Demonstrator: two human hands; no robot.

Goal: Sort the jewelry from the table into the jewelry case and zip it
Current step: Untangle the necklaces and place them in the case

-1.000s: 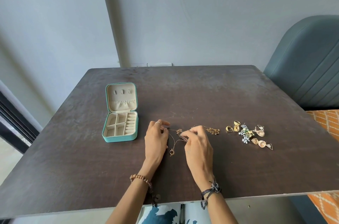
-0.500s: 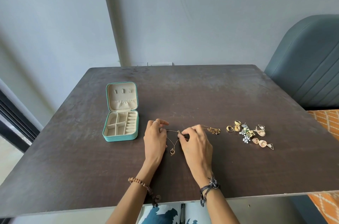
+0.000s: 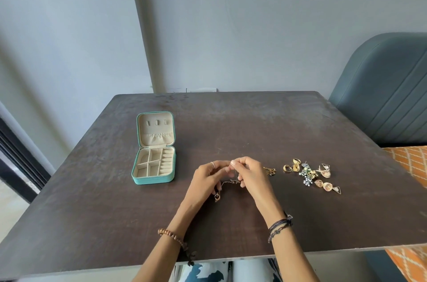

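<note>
A teal jewelry case (image 3: pixel 138 177) lies open on the left of the dark table (image 3: pixel 231 124), with cream compartments inside. My left hand (image 3: pixel 205 180) and my right hand (image 3: pixel 250 174) meet at the table's middle, both pinching a thin gold necklace chain (image 3: pixel 227 182) lifted a little off the table. Its small pendant (image 3: pixel 217 197) hangs below my left hand. A second gold chain piece (image 3: pixel 269 170) lies just right of my right hand. Further right is a pile of gold rings and earrings (image 3: pixel 309 174).
A blue-grey padded chair (image 3: pixel 388 92) stands at the table's right side, with an orange patterned fabric (image 3: pixel 406 159) below it. A grey wall runs behind the table. The table's near edge is close to my wrists.
Both hands have lifted the necklace chain off the table and drawn closer together. The pendant now dangles under my left hand.
</note>
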